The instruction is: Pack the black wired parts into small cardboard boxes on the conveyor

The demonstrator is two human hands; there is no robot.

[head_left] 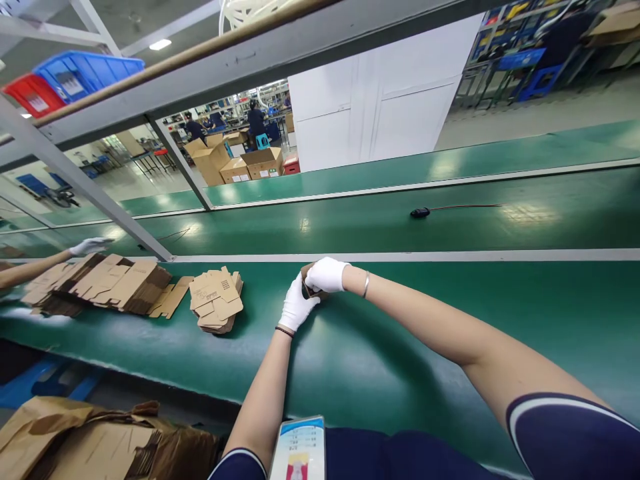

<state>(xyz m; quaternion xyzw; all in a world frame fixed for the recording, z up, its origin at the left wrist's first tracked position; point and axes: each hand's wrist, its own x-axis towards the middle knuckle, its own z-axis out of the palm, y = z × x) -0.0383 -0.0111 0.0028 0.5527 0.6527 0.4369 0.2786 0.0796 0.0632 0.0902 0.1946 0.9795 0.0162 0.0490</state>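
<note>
Both my hands wear white gloves and meet over the green bench. My left hand (296, 307) grips the near side of a small brown cardboard box (309, 289). My right hand (327, 275) is closed over its top, hiding most of it. A short stack of flat cardboard blanks (216, 300) lies on the bench to the left of my hands, apart from them.
A wide heap of flat cardboard blanks (100, 283) lies further left, with another person's gloved hand (89, 247) above it. A black cable plug (420, 213) rests on the green conveyor belt (525, 213). Brown paper bags (90, 440) sit below the bench edge. A slanted metal post (100, 200) crosses at left.
</note>
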